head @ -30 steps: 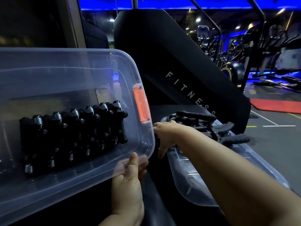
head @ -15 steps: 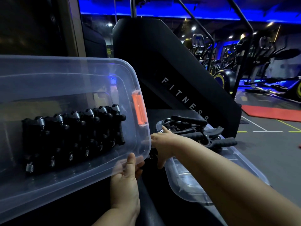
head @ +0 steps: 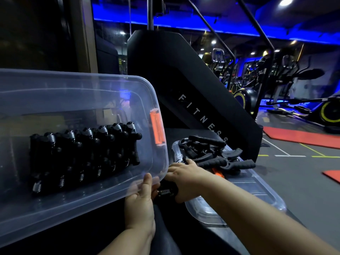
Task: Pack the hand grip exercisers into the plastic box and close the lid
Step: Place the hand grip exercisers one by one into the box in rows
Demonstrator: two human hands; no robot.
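A clear plastic box [head: 55, 203] with an orange latch [head: 157, 127] is tilted toward me at left. Inside it lies a row of several black hand grip exercisers [head: 82, 155] with steel springs. My left hand [head: 140, 201] holds the box's near right corner, thumb on the rim. My right hand [head: 185, 181] grips a black exerciser [head: 165, 191] with its spring showing, just right of the box corner. Several loose exercisers [head: 211, 153] are piled on the clear lid [head: 257, 190] lying flat at right.
A tall black machine housing [head: 184, 89] marked FITNESS stands directly behind the lid. The lid rests on a dark surface [head: 171, 133]. Exercise bikes [head: 327, 111] and red mats [head: 301, 137] fill the gym floor at far right.
My right hand has drawn back from the pile toward the box corner and now holds an exerciser. The box sits slightly lower in view, still held by my left hand.
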